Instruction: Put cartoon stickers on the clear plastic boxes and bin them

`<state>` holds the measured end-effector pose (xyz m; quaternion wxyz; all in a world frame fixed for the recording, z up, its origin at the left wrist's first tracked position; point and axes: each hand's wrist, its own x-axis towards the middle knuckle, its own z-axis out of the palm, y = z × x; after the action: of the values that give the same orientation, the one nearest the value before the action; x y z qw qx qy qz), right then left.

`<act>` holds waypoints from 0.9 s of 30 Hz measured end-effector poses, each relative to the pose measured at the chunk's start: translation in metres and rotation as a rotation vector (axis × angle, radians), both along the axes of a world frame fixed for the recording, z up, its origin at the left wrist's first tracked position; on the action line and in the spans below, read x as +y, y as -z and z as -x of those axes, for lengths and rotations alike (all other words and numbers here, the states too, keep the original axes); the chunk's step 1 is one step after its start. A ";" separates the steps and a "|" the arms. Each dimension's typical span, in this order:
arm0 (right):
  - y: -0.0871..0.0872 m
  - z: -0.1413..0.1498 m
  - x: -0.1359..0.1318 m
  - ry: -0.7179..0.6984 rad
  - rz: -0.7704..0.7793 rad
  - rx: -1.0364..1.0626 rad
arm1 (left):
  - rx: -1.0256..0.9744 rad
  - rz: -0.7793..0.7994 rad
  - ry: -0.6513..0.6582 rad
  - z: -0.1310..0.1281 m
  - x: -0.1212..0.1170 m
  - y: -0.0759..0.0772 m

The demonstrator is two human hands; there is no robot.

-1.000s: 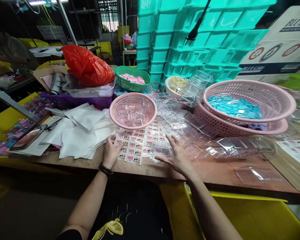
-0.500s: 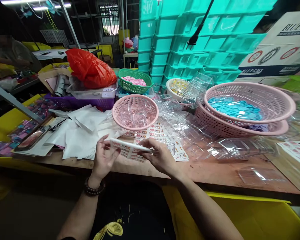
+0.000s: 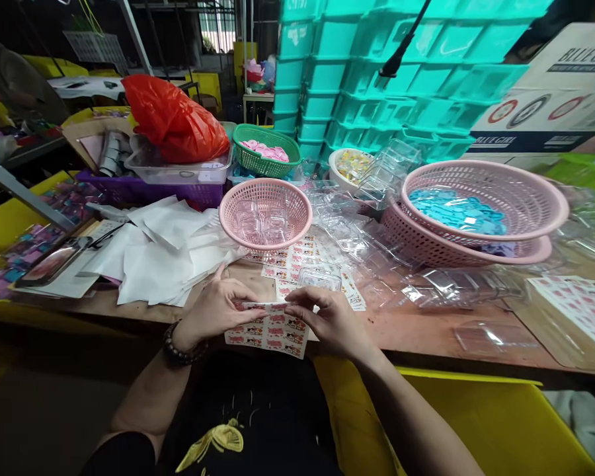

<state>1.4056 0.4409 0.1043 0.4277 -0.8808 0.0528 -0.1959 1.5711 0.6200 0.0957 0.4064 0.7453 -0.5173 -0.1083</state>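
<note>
A sticker sheet (image 3: 270,334) with rows of small pink and orange cartoon prints is held between both hands over the table's front edge. My left hand (image 3: 218,307) pinches its upper left part, fingers closed. My right hand (image 3: 324,317) grips the upper right part between thumb and fingers. The sheet's top is bent over, and its lower part hangs toward me. Just beyond the hands, more sticker sheets (image 3: 297,254) lie on the wooden table, with a small clear plastic box (image 3: 320,279) on them. Behind these stands a pink basket (image 3: 223,228) holding clear plastic pieces.
White papers (image 3: 151,271) lie in a heap on the left, beside a phone (image 3: 52,264). Clear plastic cases (image 3: 469,284) are scattered on the right, near stacked pink baskets (image 3: 558,205) with blue pieces. Teal crates (image 3: 391,79) rise behind; a black cable plug (image 3: 391,66) hangs in front.
The sticker sheet was nearly edge-on and now faces me with its top bent over. My left hand has moved right, closer to my right hand, and turned its back up.
</note>
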 end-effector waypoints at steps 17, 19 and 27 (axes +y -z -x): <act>0.029 0.064 -0.014 0.425 -0.262 -0.135 | 0.450 -0.446 0.465 0.001 -0.026 0.045; 0.022 0.051 -0.032 0.493 -0.443 -0.016 | 0.106 -0.330 0.427 0.006 -0.030 0.037; 0.020 0.000 -0.064 0.487 -0.413 0.335 | -0.117 -0.120 0.338 0.017 -0.063 0.041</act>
<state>1.4056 0.3766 0.0841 0.5227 -0.7574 0.3689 -0.1303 1.5544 0.5568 0.0551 0.3065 0.6758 -0.6505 -0.1620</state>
